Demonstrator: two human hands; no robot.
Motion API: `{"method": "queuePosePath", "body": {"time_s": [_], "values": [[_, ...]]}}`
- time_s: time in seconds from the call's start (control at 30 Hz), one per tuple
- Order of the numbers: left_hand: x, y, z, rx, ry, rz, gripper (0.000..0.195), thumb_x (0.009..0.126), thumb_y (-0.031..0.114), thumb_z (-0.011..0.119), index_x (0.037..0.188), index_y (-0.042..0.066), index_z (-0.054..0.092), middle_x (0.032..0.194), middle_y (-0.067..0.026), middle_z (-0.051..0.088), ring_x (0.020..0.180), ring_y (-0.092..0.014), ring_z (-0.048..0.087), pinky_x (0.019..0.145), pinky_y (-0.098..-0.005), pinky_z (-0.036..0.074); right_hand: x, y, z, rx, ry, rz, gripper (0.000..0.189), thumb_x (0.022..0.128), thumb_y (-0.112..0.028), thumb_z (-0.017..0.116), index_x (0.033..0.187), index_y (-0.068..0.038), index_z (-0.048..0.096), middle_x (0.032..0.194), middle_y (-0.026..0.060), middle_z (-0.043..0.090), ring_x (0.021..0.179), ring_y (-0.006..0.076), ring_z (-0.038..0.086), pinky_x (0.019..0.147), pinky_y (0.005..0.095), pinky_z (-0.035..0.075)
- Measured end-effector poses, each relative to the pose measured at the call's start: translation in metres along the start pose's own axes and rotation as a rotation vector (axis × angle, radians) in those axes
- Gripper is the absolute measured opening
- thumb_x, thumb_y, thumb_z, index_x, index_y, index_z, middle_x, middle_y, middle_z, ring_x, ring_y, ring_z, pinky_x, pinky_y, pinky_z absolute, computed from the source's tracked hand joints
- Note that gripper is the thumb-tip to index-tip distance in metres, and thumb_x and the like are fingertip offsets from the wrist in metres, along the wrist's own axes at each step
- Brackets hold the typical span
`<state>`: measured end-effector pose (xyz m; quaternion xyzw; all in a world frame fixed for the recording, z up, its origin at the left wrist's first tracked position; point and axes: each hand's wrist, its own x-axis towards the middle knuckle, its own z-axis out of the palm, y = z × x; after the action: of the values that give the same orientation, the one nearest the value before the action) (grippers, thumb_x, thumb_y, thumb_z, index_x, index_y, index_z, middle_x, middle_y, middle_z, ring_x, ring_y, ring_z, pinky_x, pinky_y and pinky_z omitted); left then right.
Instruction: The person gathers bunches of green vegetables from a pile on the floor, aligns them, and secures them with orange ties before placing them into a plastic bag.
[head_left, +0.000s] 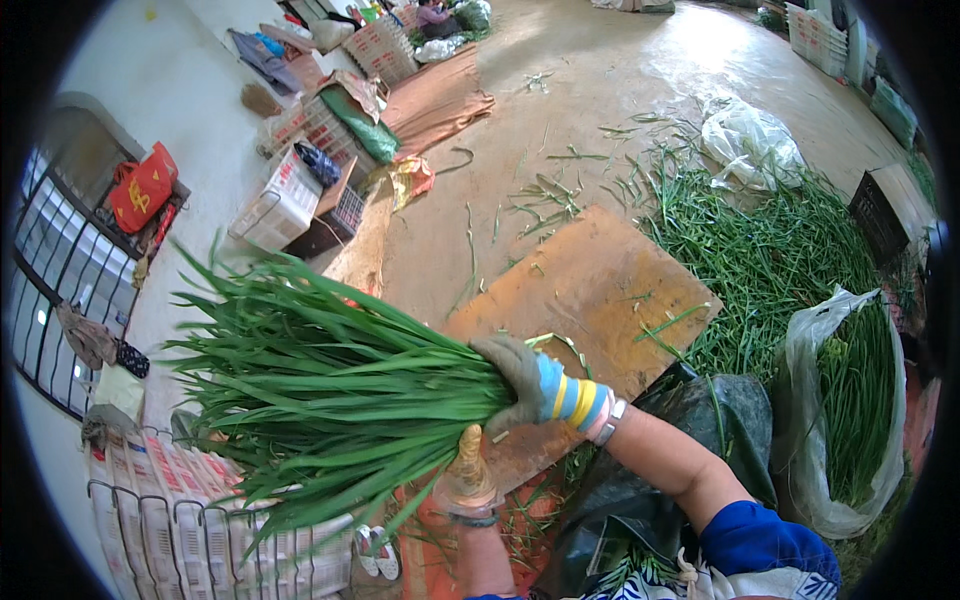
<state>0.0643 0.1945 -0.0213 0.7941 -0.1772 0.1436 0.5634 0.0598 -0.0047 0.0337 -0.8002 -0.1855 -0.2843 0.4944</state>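
A large bunch of long, flat green leaves, like garlic chives (345, 382), is held out to the left above the edge of a worn wooden board (600, 277). My right hand (517, 379), in a grey glove with a striped blue and yellow cuff, grips the bunch around its stem end. Under the stems is my left hand (471, 469), in a tan, soiled glove with its thumb up against the bunch; its fingers are hidden behind the leaves. A few loose stems and trimmings lie on the board.
A big heap of green stalks (780, 262) lies beyond the board at the right, near an open plastic bag of greens (855, 405). Stacked white plastic crates (217, 525) stand at the lower left. Another person (435, 19) sits far back. Scraps litter the floor.
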Motion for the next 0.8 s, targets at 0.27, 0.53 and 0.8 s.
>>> {"method": "queuePosePath", "body": {"time_s": [0.27, 0.53, 0.8], "values": [[-0.022, 0.009, 0.008, 0.365, -0.318, 0.068, 0.058, 0.077, 0.036, 0.068, 0.119, 0.002, 0.048, 0.117, -0.0143, 0.054, 0.104, -0.029, 0.053, 0.090, -0.0376, 0.042, -0.066, 0.059, 0.023, 0.190, -0.172, 0.199, 0.104, 0.047, -0.025, 0.084, 0.132, -0.004, 0.031, 0.128, 0.0195, 0.043, 0.119, 0.0351, 0.041, 0.099, 0.0387, 0.034], [-0.025, 0.002, 0.008, 0.386, -0.402, -0.023, 0.064, 0.073, 0.036, 0.070, 0.121, 0.002, 0.046, 0.117, -0.0148, 0.054, 0.104, -0.029, 0.053, 0.090, -0.0377, 0.042, -0.066, 0.054, 0.024, 0.386, -0.106, 0.296, 0.102, 0.039, -0.015, 0.087, 0.128, -0.003, 0.037, 0.117, 0.0102, 0.052, 0.110, 0.0214, 0.046, 0.095, 0.0338, 0.036], [-0.012, -0.004, 0.001, 0.409, -0.432, -0.059, 0.070, 0.069, 0.036, 0.072, 0.123, 0.001, 0.043, 0.117, -0.0153, 0.054, 0.104, -0.030, 0.053, 0.091, -0.0379, 0.041, -0.071, 0.067, 0.039, 0.450, -0.218, 0.376, 0.093, 0.044, -0.011, 0.084, 0.125, -0.005, 0.039, 0.119, 0.0086, 0.052, 0.111, 0.0181, 0.046, 0.093, 0.0333, 0.039]]}}
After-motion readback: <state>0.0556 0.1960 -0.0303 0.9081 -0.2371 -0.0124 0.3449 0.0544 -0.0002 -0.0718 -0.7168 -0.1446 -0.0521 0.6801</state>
